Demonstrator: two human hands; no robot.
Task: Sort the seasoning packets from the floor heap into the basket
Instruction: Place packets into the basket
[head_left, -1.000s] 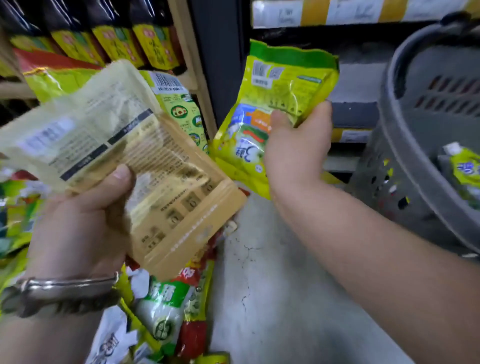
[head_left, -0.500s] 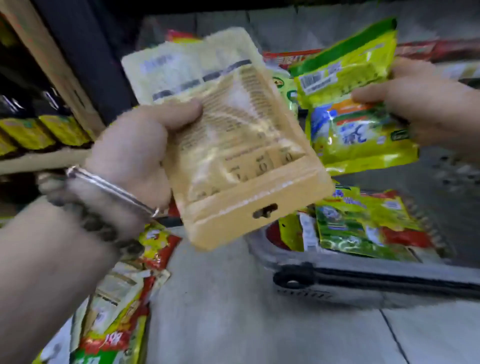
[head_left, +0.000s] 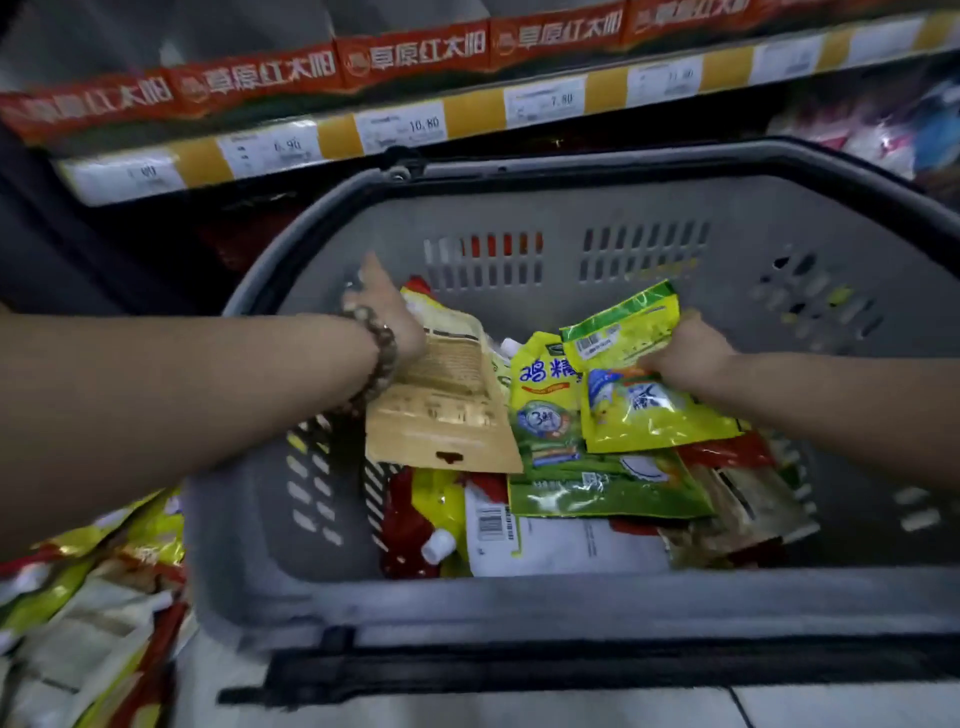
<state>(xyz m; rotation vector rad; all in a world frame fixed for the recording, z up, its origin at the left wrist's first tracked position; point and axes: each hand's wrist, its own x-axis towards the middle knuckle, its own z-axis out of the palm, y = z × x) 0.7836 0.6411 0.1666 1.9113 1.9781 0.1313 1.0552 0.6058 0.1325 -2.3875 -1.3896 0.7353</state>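
Both my arms reach down into the grey plastic basket (head_left: 519, 597). My left hand (head_left: 395, 312) grips a tan paper packet (head_left: 447, 410) by its upper end, low over the packets inside. My right hand (head_left: 685, 353) pinches a yellow-green packet (head_left: 639, 400) over the basket's middle. Beneath them lie several packets, among them a green-yellow one with blue writing (head_left: 545, 405), a red pouch with a white cap (head_left: 415, 530) and a white packet with a barcode (head_left: 550, 540).
The floor heap of yellow, red and white packets (head_left: 88, 613) lies left of the basket. The basket's black handle (head_left: 571, 670) rests along its near side. Behind the basket stands a shelf (head_left: 467, 114) with price tags and red boxes. Grey floor shows at the bottom.
Both hands have carried their packets from above the floor and the basket's rim down inside the basket. My view has turned to look straight into the basket.
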